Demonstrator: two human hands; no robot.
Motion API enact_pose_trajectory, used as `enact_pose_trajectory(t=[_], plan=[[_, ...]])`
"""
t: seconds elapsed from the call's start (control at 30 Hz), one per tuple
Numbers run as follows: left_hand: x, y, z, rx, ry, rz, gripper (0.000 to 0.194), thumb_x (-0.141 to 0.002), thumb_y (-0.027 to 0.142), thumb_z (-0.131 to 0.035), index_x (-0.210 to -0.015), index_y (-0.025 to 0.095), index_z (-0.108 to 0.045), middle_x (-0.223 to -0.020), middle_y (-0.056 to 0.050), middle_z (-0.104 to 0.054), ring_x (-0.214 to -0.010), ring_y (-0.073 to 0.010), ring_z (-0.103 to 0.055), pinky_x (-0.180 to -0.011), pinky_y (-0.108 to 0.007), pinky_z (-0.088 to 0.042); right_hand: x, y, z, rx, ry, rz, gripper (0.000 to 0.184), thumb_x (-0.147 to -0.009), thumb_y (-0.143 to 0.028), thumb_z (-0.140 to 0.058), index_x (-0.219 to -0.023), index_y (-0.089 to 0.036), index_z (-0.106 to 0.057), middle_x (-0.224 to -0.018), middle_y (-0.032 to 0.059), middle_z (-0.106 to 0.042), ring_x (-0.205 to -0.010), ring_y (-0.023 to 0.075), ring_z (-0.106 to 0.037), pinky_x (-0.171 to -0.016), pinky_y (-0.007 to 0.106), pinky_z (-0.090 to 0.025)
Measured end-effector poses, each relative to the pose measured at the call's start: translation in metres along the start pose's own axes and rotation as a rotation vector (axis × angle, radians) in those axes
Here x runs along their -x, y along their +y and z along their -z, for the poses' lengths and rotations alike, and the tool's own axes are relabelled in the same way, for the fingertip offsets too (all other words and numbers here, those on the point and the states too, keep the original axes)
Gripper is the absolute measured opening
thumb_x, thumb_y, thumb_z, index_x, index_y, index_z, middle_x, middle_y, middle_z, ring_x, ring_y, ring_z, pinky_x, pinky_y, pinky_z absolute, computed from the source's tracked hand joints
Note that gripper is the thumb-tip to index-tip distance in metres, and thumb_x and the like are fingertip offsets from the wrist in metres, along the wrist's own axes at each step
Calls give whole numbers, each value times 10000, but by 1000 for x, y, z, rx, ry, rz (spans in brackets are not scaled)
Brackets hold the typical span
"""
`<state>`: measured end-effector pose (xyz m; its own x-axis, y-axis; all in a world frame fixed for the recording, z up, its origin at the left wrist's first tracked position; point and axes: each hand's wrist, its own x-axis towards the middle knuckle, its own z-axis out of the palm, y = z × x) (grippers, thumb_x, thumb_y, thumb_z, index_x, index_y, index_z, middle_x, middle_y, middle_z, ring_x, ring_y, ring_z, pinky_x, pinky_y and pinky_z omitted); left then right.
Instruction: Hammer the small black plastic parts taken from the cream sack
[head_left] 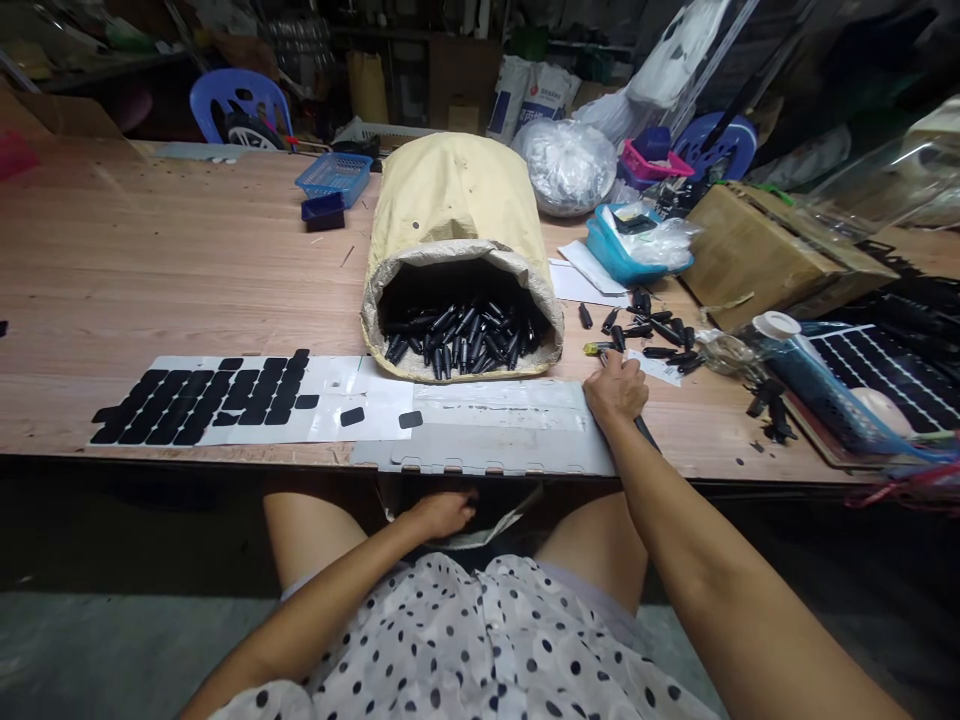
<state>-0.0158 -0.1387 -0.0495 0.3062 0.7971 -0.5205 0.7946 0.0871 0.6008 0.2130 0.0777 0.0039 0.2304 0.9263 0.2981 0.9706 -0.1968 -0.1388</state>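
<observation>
My right hand point(616, 388) rests at the right end of the grey board point(487, 448), fingers wrapped round a slim tool. A yellow end point(594, 348) of the tool pokes out beyond the fingers, and a dark part trails behind the wrist; its exact kind does not show. Below the table edge, between the thighs, my left hand point(446, 512) is closed over an open pale-rimmed bag point(499, 530). What its fingers hold, if anything, is hidden. A cream sack point(461, 195) lies on its side, its mouth facing me, with many black tapered parts point(469, 335) inside.
Black rounded stickers point(187, 400) cover a white sheet at left; two loose ones lie nearer the board. More black parts point(660, 330) are scattered at right. Blue baskets point(335, 178), a cardboard box point(780, 250) and a blue cup point(832, 370) stand around.
</observation>
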Motion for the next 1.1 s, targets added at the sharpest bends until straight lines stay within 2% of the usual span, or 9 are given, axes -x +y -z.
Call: enact_pose_trajectory(t=[0.1,0.2,0.27,0.4,0.47,0.63,0.77,0.9,1.1], plan=[[23,21,30,12,-286,-212,237,-868,313,-629,-1069,246,-737,-999,-44,-764,-928,-227,-702,-803,-303,-530,0,0,-2,2,-2,4,394,-922,-212,-425,-1254,-176,-633,-1102,168,-572,-1004,299,-555,-761,379,-425],[30,38,84,228,-456,-409,201,-887,360,-640,-990,214,-732,-878,-13,-744,-788,-151,-671,-716,-235,-505,-1,1,-5,12,-2,2,384,-915,-218,-443,-1248,-185,-633,-1095,156,-571,-1004,294,-555,-760,367,-421],[20,43,126,284,-228,-405,222,-916,366,-600,-987,191,-716,-877,-21,-728,-799,-152,-662,-733,-248,-506,-2,2,-7,17,9,4,372,-911,-217,-450,-1233,-188,-633,-1091,152,-570,-996,291,-553,-757,365,-418],[-19,40,190,9,691,13,221,-949,303,-524,-1011,182,-697,-1046,-81,-694,-981,-223,-649,-851,-326,-506,-2,2,-9,23,23,13,362,-910,-217,-454,-1226,-189,-628,-1081,151,-571,-978,289,-554,-751,368,-421],[-37,35,203,-153,853,223,219,-941,299,-537,-1051,192,-693,-1142,-106,-667,-1075,-265,-638,-890,-351,-504,-2,2,-9,29,15,15,364,-913,-218,-453,-1233,-191,-625,-1077,150,-572,-971,288,-558,-749,369,-426],[-49,22,204,-300,764,377,255,-931,326,-565,-1110,190,-685,-1236,-126,-636,-1130,-313,-634,-911,-375,-514,-3,3,-13,45,39,19,345,-917,-228,-450,-1211,-193,-627,-1050,139,-560,-955,277,-553,-742,356,-426],[-33,17,199,-261,850,379,238,-945,323,-544,-1092,199,-685,-1184,-115,-637,-1088,-304,-641,-883,-379,-516,-3,2,-15,54,48,19,348,-924,-233,-442,-1220,-191,-620,-1059,141,-553,-965,277,-549,-747,359,-427],[-31,31,179,-156,922,155,198,-948,333,-556,-1048,218,-682,-1089,-72,-625,-1000,-241,-637,-831,-339,-514,-2,1,-13,60,34,18,360,-937,-230,-410,-1232,-191,-613,-1074,145,-556,-982,283,-550,-756,368,-424],[-72,77,125,-68,690,-215,133,-931,317,-610,-989,226,-688,-990,-33,-624,-922,-193,-617,-781,-297,-508,-2,1,-13,41,26,18,378,-938,-224,-404,-1258,-186,-602,-1081,149,-557,-979,279,-544,-761,372,-422]])
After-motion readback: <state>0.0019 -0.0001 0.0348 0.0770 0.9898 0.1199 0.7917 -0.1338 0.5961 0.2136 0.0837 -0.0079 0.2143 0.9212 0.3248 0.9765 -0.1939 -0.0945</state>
